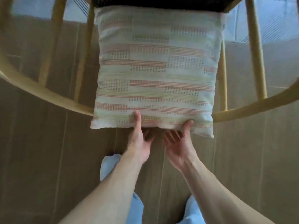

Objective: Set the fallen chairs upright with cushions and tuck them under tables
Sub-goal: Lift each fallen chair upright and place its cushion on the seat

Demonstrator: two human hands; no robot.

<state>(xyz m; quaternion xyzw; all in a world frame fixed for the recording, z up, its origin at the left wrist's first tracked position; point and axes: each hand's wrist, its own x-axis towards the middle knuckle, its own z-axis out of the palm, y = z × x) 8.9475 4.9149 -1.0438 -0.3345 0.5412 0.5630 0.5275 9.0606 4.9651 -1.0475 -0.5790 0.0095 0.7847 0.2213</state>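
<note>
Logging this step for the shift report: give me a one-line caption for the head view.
Both hands, left hand and right hand, hold the striped cushion by its near edge against the wooden chair.

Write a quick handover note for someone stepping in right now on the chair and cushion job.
Left hand: thumb on top of the patterned cushion at its near edge, fingers underneath, a pinching grip.
Right hand: palm up, fingers under the same edge, thumb at the hem; a firm grip cannot be confirmed.
Cushion: leaning against the back of the wooden armchair, top edge at the dark seat, bottom edge overhanging the curved back rail toward you.
Done: chair is upright, cushion is at the chair.
Left: settle the cushion, then tuck the chair under a table; no table is in view.
</note>
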